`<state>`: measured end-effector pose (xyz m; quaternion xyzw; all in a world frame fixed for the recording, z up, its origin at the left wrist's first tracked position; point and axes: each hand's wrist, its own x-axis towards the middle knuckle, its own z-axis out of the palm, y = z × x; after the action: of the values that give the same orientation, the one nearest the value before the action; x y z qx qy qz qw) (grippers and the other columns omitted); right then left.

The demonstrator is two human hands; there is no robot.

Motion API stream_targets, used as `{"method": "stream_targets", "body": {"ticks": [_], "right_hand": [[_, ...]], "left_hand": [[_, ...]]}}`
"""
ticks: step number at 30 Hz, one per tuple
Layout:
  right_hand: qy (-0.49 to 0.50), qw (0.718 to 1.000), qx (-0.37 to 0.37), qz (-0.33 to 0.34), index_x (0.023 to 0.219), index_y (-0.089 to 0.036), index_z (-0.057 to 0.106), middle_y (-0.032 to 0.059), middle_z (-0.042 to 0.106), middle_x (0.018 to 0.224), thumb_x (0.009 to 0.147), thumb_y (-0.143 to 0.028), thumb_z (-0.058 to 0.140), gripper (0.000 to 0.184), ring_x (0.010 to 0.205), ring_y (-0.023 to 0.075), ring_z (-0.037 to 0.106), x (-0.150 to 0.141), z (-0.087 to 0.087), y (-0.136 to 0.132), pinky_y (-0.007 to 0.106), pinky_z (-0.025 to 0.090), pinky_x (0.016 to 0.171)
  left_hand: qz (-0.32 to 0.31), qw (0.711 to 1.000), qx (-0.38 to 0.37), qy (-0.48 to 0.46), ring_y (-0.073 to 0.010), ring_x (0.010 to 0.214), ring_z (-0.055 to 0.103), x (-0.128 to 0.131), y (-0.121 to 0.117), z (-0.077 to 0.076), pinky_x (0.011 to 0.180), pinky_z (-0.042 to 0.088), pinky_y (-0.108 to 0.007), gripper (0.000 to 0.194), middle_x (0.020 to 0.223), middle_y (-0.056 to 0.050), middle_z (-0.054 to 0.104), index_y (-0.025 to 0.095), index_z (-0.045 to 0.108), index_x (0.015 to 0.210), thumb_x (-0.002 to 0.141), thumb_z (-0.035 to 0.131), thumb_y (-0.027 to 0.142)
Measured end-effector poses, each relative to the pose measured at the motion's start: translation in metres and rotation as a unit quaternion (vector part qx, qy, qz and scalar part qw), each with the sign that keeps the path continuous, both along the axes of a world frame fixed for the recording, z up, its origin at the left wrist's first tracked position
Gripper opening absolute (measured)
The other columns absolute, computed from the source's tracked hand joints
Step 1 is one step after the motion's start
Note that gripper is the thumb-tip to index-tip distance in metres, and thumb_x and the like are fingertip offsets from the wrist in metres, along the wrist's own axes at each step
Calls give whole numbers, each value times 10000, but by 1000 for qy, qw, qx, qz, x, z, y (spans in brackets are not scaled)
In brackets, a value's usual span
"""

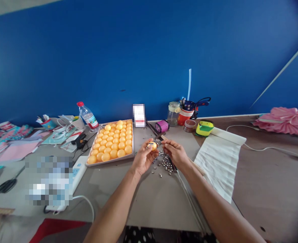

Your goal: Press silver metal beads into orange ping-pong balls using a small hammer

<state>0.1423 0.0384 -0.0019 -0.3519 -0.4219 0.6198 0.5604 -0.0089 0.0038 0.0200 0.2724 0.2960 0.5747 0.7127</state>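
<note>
My left hand is closed around an orange ball, held at the fingertips above the table. My right hand is beside it, fingers pinched towards the ball; what they hold is too small to make out. Under both hands lies a scatter of several small silver bells. To the left stands a shallow tray filled with several more orange balls.
A white folded cloth lies right of my hands. Behind are a purple tape roll, jar, red cup with tools, yellow-green object, water bottle. A power strip, scissors and papers are at left.
</note>
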Motion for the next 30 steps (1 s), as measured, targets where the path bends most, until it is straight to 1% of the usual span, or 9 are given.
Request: {"method": "stream_targets", "body": {"ticks": [4, 7, 10, 13, 20, 26, 30], "right_hand": [[11, 1000, -3, 10, 833, -179, 637, -25, 589, 647, 621, -340, 742, 287, 543, 81, 462, -1, 5, -3, 231, 348, 540], [25, 999, -11, 18, 772, -180, 617, -26, 583, 632, 605, -330, 756, 264, 544, 85, 463, -3, 8, -6, 233, 347, 533], [33, 999, -17, 22, 723, -179, 614, -19, 585, 635, 596, -318, 762, 240, 559, 91, 474, -3, 9, -7, 234, 348, 535], [29, 999, -12, 22, 714, -184, 620, -20, 582, 636, 594, -317, 764, 230, 562, 93, 474, -3, 9, -6, 236, 350, 541], [15, 999, 2, 39, 699, -188, 631, -20, 569, 631, 609, -335, 756, 213, 559, 96, 453, -3, 10, -8, 240, 348, 543], [19, 999, -1, 48, 703, -194, 640, -13, 577, 686, 610, -343, 760, 212, 612, 107, 480, -3, 10, -9, 243, 381, 583], [11, 999, 9, 48, 693, -196, 635, -16, 566, 650, 613, -363, 757, 222, 574, 103, 457, -2, 8, -8, 243, 364, 555]], "left_hand": [[-22, 999, 22, 8, -108, 658, 613, 1, -2, 0, 595, 488, -220, 458, 899, -47, 642, 179, 518, 1132, 719, 708, 230], [-29, 999, 25, 6, -109, 650, 604, 1, -3, 2, 593, 480, -227, 439, 883, -55, 648, 177, 531, 1128, 732, 699, 264], [-17, 1000, 17, -9, -114, 682, 617, 1, -3, 3, 642, 487, -236, 407, 892, -45, 647, 175, 560, 1095, 724, 707, 252], [-6, 1000, 15, -13, -127, 704, 627, 1, -2, 3, 667, 488, -251, 354, 899, -41, 645, 168, 590, 1043, 721, 711, 254], [6, 999, 45, -5, -127, 706, 628, 0, -1, 1, 685, 480, -257, 321, 881, -42, 647, 161, 607, 992, 705, 726, 244], [-24, 999, 23, -13, -143, 745, 641, -1, -3, 4, 694, 488, -253, 408, 941, -61, 652, 161, 573, 1112, 727, 696, 216], [-10, 1000, 13, -21, -136, 778, 634, -1, -2, 6, 708, 483, -242, 426, 980, -64, 642, 158, 562, 1132, 728, 690, 201]]}}
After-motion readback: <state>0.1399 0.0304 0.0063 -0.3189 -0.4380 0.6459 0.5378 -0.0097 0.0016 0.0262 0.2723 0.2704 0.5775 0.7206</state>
